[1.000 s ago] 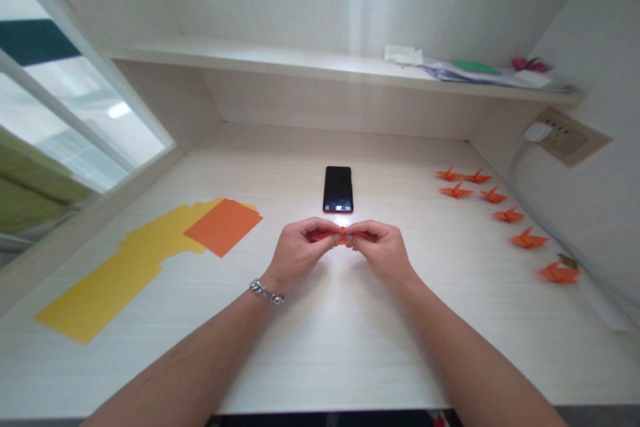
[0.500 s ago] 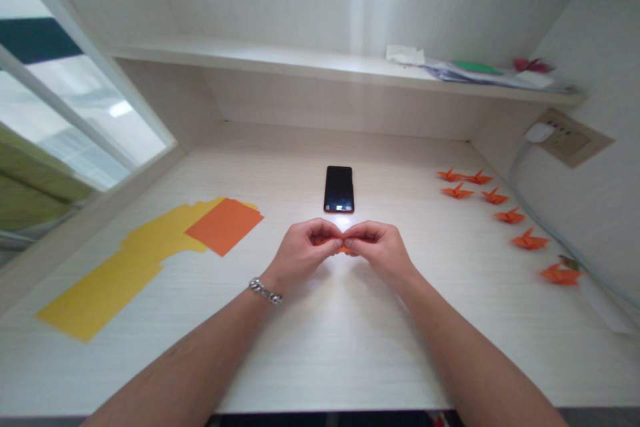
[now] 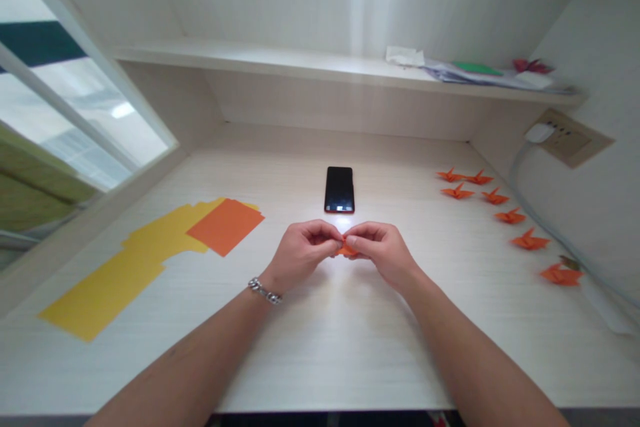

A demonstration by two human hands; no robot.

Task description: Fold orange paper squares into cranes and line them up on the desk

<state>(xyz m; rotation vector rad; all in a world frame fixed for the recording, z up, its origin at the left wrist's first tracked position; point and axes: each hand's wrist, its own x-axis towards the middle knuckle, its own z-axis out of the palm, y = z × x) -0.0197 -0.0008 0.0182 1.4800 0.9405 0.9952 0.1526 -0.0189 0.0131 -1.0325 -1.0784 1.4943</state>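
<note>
Table [image 3: 340, 353], left: yellow paper sheets [image 3: 107, 293], overlapping; orange paper square [image 3: 225, 227] lies atop their far right end. Centre: left hand [image 3: 305, 250], chain bracelet [image 3: 265, 291] at wrist; smartphone [image 3: 339, 190], just beyond; folded orange paper [image 3: 347, 250], which both hands' fingers pinch; right hand [image 3: 383, 247]. Right: seven orange origami cranes [image 3: 530, 240], ranged near to far.

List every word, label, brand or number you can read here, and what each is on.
No text can be read.
Papers on the shelf: too small and blurred to tell.
Phone, yellow sheets, held orange paper: no writing visible.
</note>
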